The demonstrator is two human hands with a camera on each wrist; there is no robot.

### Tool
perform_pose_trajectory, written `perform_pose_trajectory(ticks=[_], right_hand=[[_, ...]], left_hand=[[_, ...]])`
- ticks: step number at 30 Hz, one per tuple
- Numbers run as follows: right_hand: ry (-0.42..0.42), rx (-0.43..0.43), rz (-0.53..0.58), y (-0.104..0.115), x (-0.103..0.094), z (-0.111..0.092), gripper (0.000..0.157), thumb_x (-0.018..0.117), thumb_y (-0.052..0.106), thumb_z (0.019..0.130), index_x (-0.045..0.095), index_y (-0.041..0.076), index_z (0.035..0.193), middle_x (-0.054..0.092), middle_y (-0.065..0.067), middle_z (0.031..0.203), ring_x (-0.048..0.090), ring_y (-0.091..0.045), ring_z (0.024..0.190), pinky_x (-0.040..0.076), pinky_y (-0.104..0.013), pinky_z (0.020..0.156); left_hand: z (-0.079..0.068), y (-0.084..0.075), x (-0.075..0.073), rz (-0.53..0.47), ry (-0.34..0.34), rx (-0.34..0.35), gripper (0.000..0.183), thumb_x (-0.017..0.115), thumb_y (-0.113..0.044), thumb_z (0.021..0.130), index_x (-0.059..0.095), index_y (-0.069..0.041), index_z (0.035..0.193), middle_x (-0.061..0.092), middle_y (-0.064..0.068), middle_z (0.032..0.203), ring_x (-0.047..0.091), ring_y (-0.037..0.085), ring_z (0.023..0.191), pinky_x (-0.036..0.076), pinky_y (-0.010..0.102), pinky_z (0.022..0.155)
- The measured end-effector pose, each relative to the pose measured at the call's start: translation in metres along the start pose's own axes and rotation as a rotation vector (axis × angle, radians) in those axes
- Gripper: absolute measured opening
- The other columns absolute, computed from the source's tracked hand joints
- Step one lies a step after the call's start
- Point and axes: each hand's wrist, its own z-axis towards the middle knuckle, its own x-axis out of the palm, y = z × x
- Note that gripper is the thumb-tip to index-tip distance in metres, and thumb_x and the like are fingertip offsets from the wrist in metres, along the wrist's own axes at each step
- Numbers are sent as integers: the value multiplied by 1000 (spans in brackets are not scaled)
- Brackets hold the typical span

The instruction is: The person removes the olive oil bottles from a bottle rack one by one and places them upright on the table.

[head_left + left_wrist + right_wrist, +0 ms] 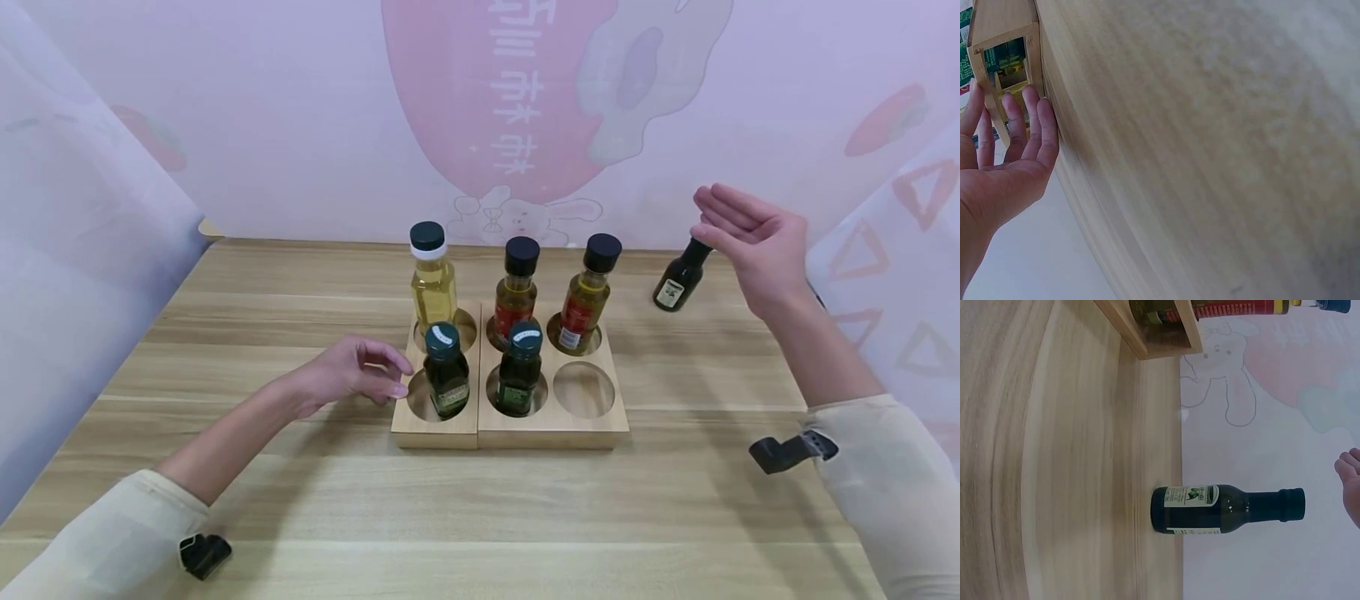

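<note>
My left hand (352, 372) is beside the left end of a wooden bottle rack (551, 437), fingertips right at its edge. In the left wrist view, the loosely bent fingers (1034, 128) overlap the rack's open end. My right hand (765, 250) is raised at the right, over a small dark bottle (679, 279) with a pale label. The right wrist view shows that bottle (1200, 509) upright on the table, with the hand apart from its cap. In the rack's front row stand two dark green bottles (447, 375) with green caps.
Behind them in the rack stand a bottle of pale yellow oil (433, 287) and two red-labelled bottles (585, 308) with black caps. A round hole (583, 390) lies at the front right. A printed cloth (300, 125) hangs behind the wooden table (525, 517).
</note>
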Motion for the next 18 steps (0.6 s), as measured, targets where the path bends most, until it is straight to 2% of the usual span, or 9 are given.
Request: perform_pose_trajectory(ticks=[7, 18], right_hand=[[72, 24, -96, -7, 5, -7, 47, 65, -28, 84, 70, -5, 125, 76, -13, 116, 72, -18, 112, 56, -27, 93], [152, 56, -156, -17, 10, -13, 48, 67, -24, 87, 63, -10, 133, 74, -13, 122, 71, -17, 116, 57, -28, 92]], left_hand=[[0, 0, 0, -1, 3, 4, 32, 82, -4, 87, 68, 9, 113, 65, 7, 99, 64, 23, 86, 60, 35, 78], [0, 1, 0, -8, 9, 16, 33, 82, -4, 87, 67, 9, 114, 65, 6, 100, 65, 21, 87, 61, 36, 79]])
